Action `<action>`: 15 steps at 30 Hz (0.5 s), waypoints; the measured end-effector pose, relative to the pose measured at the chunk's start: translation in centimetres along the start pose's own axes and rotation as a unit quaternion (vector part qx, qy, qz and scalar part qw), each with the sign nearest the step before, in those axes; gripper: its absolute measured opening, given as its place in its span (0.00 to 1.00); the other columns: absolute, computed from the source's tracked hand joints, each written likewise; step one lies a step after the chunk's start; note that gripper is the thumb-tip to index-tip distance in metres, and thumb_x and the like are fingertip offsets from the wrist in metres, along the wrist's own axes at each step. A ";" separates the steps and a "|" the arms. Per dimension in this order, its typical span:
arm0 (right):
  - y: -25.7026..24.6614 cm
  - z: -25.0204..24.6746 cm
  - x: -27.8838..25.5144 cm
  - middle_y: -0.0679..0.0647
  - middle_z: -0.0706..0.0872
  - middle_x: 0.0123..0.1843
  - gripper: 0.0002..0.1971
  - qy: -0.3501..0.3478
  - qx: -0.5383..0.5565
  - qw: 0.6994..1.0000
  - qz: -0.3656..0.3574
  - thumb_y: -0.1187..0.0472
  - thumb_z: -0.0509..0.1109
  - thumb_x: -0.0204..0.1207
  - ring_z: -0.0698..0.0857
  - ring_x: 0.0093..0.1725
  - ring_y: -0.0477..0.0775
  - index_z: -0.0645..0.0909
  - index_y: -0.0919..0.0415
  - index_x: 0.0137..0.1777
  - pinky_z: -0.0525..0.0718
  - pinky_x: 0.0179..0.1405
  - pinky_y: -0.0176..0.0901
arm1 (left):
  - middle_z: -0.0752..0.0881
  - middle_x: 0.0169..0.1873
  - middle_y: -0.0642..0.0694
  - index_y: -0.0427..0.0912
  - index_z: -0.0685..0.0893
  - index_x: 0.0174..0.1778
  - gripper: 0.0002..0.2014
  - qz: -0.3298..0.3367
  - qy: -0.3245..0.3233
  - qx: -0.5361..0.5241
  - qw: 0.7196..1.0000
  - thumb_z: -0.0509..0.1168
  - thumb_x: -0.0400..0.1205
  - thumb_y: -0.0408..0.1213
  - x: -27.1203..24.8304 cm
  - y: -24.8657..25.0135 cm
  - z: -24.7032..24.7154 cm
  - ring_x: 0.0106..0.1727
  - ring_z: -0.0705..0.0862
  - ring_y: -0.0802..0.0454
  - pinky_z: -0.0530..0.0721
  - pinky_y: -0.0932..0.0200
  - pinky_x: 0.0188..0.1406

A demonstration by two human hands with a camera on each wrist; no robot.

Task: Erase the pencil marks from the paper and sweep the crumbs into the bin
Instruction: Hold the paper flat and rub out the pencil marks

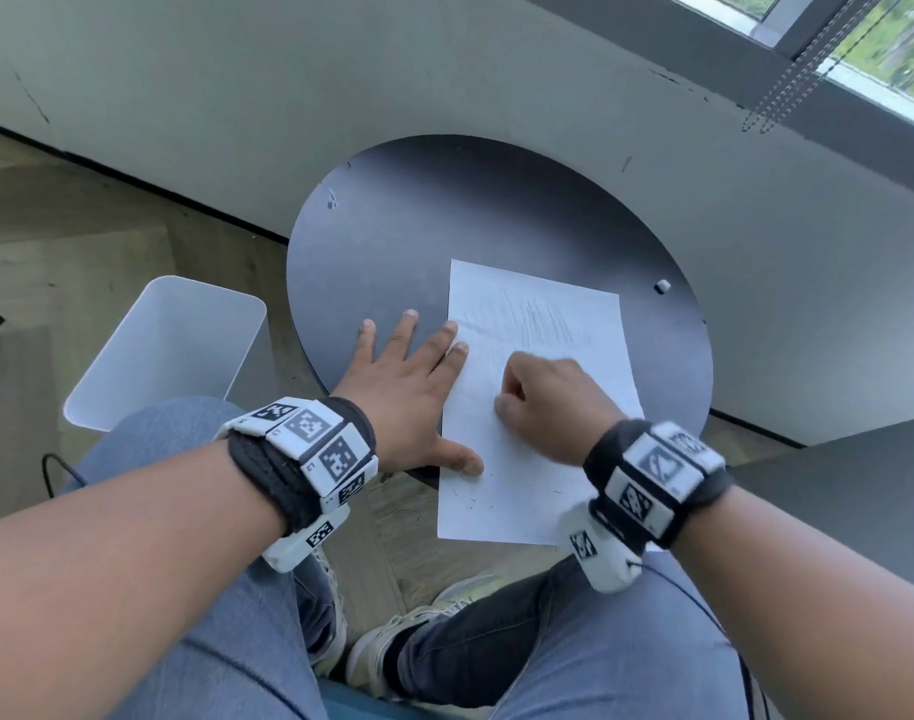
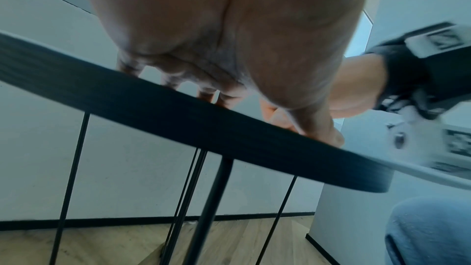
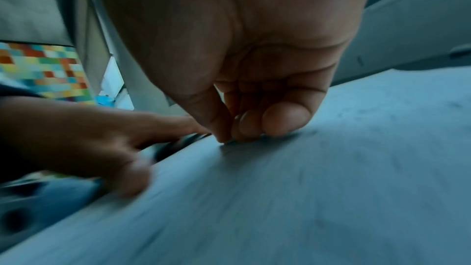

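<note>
Paper: the white sheet of paper [image 1: 535, 407] lies on my round black table [image 1: 418, 226], its near end hanging over the table edge toward my knees. Grey pencil shading [image 1: 543, 319] covers the far half; the middle looks paler.
Left hand: my left hand [image 1: 411, 387] lies flat with fingers spread straight, two fingertips and the thumb on the sheet's left edge, the rest on the table. It pins the paper.
Right hand: my right hand [image 1: 548, 402] is curled into a tight pinch in the middle of the sheet; in the right wrist view the thumb and fingertips [image 3: 277, 122] meet at the paper surface. I judge I am rubbing, but I cannot see an eraser in the pinch, so I cannot tell what I hold.
Loose piece: a small pale block [image 1: 662, 286] sits on the table, apart from the sheet's far right corner; it may be an eraser.
Crumbs: dark specks [image 1: 475, 498] are scattered on the near, overhanging part of the sheet.
Bin: the white plastic bin [image 1: 169, 350] stands on the floor just left of the table.
Doing it well: short strokes away from my pinning fingers, light pressure so the sheet does not crease, and I should move my left hand up beside the remaining shading.
Risk: the overhang could tip crumbs onto the floor.
</note>
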State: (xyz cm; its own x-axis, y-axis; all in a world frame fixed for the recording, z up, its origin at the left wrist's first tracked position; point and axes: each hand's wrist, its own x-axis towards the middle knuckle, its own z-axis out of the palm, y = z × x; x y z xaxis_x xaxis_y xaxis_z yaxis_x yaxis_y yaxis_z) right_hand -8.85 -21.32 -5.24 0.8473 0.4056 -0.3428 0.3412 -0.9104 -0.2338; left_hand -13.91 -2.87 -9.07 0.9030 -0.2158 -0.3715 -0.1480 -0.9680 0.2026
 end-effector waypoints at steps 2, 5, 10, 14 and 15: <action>-0.3 0.8 -1.7 0.51 0.84 0.45 0.05 -0.026 0.013 0.999 -0.016 0.54 0.62 0.80 0.81 0.44 0.55 0.75 0.53 0.46 0.84 0.45 0.52 | 0.32 0.89 0.51 0.48 0.36 0.90 0.66 0.001 -0.003 0.001 1.000 0.53 0.67 0.87 0.0 0.1 0.0 0.88 0.28 0.36 0.38 0.21 0.82; -0.3 0.4 -0.3 0.52 0.84 0.46 0.05 -0.009 0.011 1.000 -0.003 0.54 0.62 0.80 0.82 0.45 0.56 0.76 0.53 0.46 0.84 0.45 0.51 | 0.32 0.89 0.51 0.48 0.37 0.90 0.65 0.001 -0.004 0.004 1.000 0.54 0.67 0.86 0.0 0.1 -0.1 0.88 0.29 0.35 0.38 0.21 0.82; 0.5 -1.6 6.5 0.57 0.87 0.50 0.06 0.053 0.012 0.996 0.072 0.59 0.62 0.76 0.84 0.48 0.62 0.80 0.58 0.46 0.80 0.42 0.46 | 0.32 0.89 0.52 0.48 0.37 0.90 0.66 0.001 -0.008 0.008 1.000 0.54 0.67 0.86 0.0 0.0 -0.2 0.88 0.29 0.35 0.39 0.21 0.82; 0.5 -1.7 6.8 0.58 0.87 0.50 0.06 0.052 0.003 0.996 0.078 0.60 0.62 0.76 0.84 0.48 0.62 0.80 0.59 0.47 0.78 0.41 0.46 | 0.32 0.89 0.52 0.49 0.37 0.90 0.66 0.001 -0.002 0.003 1.000 0.53 0.66 0.87 0.0 -0.1 0.0 0.88 0.29 0.36 0.38 0.21 0.82; 0.3 -1.4 5.8 0.57 0.86 0.49 0.05 0.045 0.003 0.997 0.067 0.59 0.62 0.76 0.84 0.47 0.61 0.79 0.58 0.46 0.78 0.40 0.46 | 0.32 0.89 0.52 0.49 0.37 0.90 0.66 0.001 0.000 0.003 1.000 0.53 0.66 0.87 0.0 -0.1 0.0 0.88 0.29 0.36 0.38 0.21 0.82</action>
State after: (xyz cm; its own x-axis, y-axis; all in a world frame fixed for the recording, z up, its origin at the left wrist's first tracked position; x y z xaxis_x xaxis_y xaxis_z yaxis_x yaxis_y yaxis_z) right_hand -3.22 -19.37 -6.04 0.9185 0.2715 -0.2874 0.2207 -0.9552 -0.1971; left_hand -13.87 -2.82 -9.13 0.9025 -0.2178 -0.3715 -0.1521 -0.9683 0.1982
